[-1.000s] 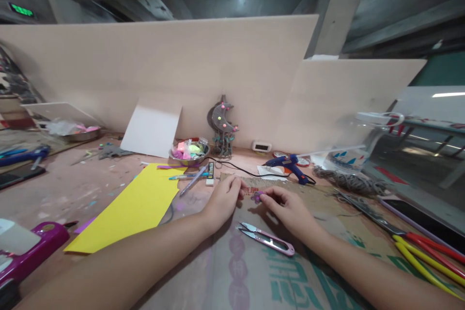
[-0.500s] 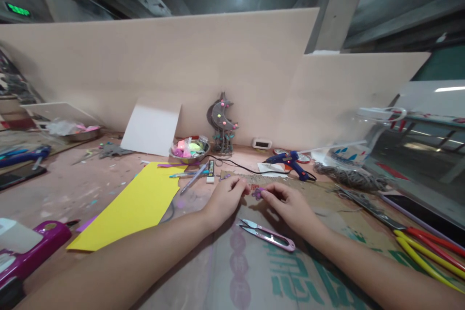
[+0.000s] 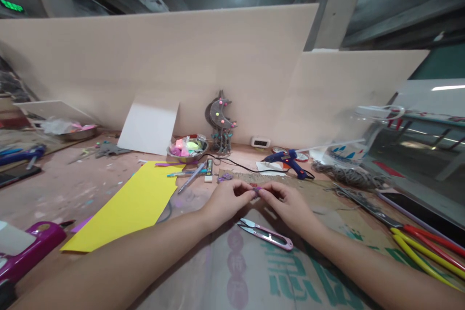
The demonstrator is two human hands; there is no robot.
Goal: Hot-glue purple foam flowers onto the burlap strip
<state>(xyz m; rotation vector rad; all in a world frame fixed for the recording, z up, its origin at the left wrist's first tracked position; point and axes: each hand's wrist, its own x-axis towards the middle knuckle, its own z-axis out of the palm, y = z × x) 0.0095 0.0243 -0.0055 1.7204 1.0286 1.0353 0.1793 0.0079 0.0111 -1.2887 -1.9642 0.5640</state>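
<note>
A small purple-and-grey flower-shaped piece [image 3: 256, 191] is pinched between the fingertips of both hands, which mostly cover it. My left hand [image 3: 225, 205] grips it from the left with thumb and forefinger. From the other side, my right hand [image 3: 288, 204] holds it in a similar pinch, the two thumbs nearly touching. Pink-handled thread snips [image 3: 269, 235] lie just below the hands on the plastic-covered cardboard. Another small purple piece [image 3: 225, 177] rests behind my left hand.
A yellow sheet [image 3: 125, 210] lies left. Behind are a bowl of coloured clay [image 3: 187, 149], a grey moon ornament [image 3: 220, 116] and a blue glue gun [image 3: 289, 161] with its cord. Scissors [image 3: 407, 227], a phone [image 3: 423, 215] and grey yarn [image 3: 348, 176] are at right.
My left hand has moved right to meet my right hand and now pinches the purple flower-shaped piece too. Earlier only my right hand held it. The view has shifted slightly.
</note>
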